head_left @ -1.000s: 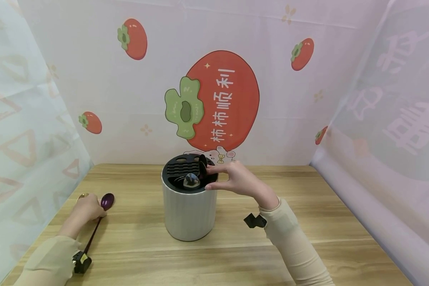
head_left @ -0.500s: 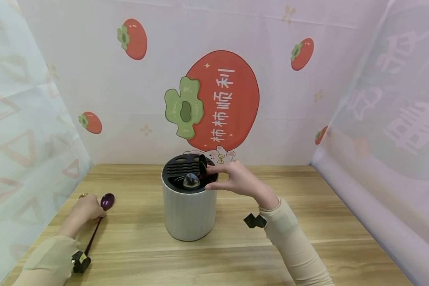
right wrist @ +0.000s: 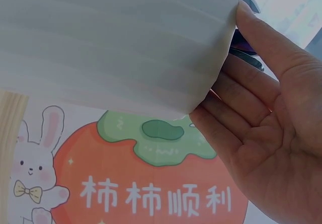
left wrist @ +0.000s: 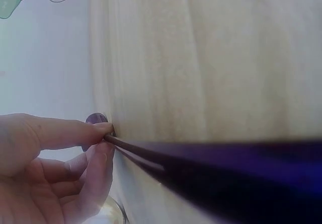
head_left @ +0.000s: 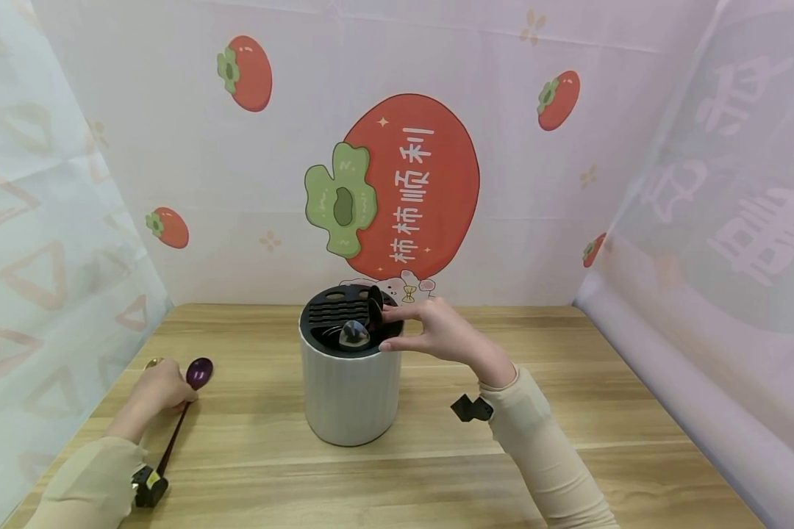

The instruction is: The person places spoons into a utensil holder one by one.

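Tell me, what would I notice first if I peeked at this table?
First, the white ribbed holder at the table's middle, with a black slotted top and a spoon bowl poking out. The right hand pinches a dark utensil at its rim. Far left, the left hand pinches a purple spoon lying on the wooden table.

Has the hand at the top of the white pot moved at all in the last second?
No. The right hand sits at the same spot on the white pot's rim, beside the dark spoon.
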Demonstrator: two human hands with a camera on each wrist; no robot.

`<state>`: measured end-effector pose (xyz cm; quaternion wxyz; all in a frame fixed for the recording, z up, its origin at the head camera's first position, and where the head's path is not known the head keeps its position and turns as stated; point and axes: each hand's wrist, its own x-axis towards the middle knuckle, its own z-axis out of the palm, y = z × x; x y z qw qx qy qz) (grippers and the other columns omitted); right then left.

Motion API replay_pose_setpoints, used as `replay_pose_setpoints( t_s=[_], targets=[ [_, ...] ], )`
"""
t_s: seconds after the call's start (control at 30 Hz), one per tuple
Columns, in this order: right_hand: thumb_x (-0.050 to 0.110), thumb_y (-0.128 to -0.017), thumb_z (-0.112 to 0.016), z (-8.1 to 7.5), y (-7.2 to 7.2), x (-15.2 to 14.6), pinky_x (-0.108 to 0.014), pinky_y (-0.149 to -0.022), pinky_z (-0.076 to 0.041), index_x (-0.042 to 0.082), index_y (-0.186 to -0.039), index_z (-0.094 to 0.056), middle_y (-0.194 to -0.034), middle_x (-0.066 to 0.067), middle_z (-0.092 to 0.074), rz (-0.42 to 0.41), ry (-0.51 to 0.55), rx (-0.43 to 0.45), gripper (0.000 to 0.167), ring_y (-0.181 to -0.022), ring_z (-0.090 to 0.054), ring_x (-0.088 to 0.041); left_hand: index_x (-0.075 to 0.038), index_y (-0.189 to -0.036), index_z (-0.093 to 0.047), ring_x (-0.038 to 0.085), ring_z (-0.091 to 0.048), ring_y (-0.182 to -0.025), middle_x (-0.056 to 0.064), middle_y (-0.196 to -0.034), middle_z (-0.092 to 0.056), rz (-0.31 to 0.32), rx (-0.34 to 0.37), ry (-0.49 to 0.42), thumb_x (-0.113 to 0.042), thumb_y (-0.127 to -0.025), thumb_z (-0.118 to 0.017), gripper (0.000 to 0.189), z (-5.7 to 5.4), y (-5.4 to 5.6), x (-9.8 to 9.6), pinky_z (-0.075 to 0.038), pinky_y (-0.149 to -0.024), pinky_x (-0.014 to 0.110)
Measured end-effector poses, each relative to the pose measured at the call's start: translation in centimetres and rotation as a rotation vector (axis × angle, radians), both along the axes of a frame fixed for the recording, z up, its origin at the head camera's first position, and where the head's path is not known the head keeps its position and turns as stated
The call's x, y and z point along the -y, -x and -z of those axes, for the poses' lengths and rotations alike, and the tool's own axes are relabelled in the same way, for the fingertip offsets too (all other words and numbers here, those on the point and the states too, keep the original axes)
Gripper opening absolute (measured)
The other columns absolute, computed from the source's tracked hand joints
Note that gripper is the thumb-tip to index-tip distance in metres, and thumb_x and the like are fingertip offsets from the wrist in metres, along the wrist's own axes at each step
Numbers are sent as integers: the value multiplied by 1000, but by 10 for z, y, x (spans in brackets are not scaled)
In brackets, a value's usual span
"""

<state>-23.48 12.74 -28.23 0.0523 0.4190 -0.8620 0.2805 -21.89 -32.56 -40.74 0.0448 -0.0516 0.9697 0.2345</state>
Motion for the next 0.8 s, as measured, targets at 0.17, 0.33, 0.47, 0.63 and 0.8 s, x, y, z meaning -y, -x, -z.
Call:
replay_pose_setpoints(
  t_s=[0.17,0.33,0.47,0.63,0.8],
  targets=[
    [39,-80,-74,-1,0,0,-30,-92,-52,11,-119,-68,-123,-5,-65,1,0,0,48,-116,-59,-12,-6,-52,-57,11,-50,-41,-1,-43,-54,-5,8,-6,-10,-69,-68,20,0,0,-1,-40,-49,25],
    [39,-80,-74,-2,-1,0,-30,-92,-52,11,-119,-68,-123,-5,-64,5,-2,10,49,-116,-60,-12,-6,-51,-57,9,-48,-40,-2,-43,-53,-10,1,-14,-10,-69,-69,22,3,0,-1,-39,-46,25],
    [39,-80,-74,-2,-1,0,-30,-92,-52,11,-119,-68,-124,-5,-64,2,-2,12,48,-116,-59,-12,-8,-48,-55,8,-44,-39,-5,-41,-49,-11,5,-31,-10,-70,-68,25,5,1,-1,-37,-44,23],
    [38,-80,-74,-2,-1,0,-30,-92,-52,11,-119,-68,-123,-5,-64,-2,0,6,48,-116,-59,-12,-13,-44,-50,6,-39,-38,-7,-39,-45,0,9,-48,-11,-72,-67,32,5,1,-1,-34,-43,22],
    [39,-81,-73,-1,0,0,-29,-91,-52,11,-119,-68,-122,-5,-65,-7,0,-6,48,-115,-60,-12,-14,-43,-49,6,-38,-38,-8,-39,-44,15,7,-42,-11,-72,-67,34,5,2,-2,-33,-44,22]
  ],
)
